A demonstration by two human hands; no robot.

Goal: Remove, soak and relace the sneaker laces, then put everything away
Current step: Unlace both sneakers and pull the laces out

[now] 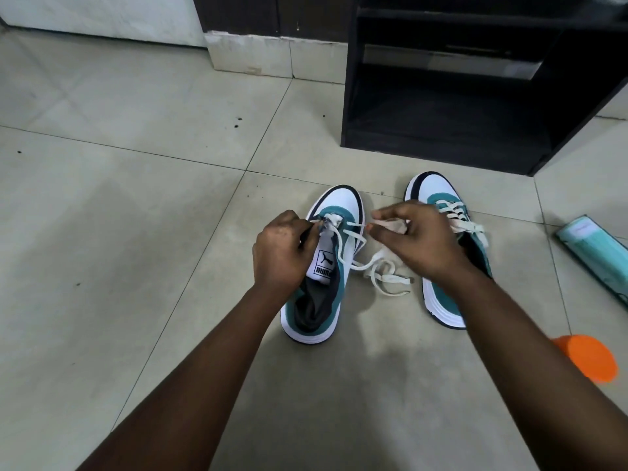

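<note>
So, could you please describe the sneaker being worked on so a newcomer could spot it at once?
Start at the dark shelf unit standing on the tiled floor; two teal-and-white sneakers lie in front of it. It is the left-hand sneaker, its tongue raised and lace mostly loose, while its neighbour is laced.

Both forearms are bare from the frame's lower edge to the wrist, and neither the left hand point(282, 249) nor the right hand point(418, 239) wears anything.

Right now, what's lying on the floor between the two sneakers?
In the head view, loose loops of white lace lie on the tiles between the left sneaker and the right sneaker; nothing else.
</note>
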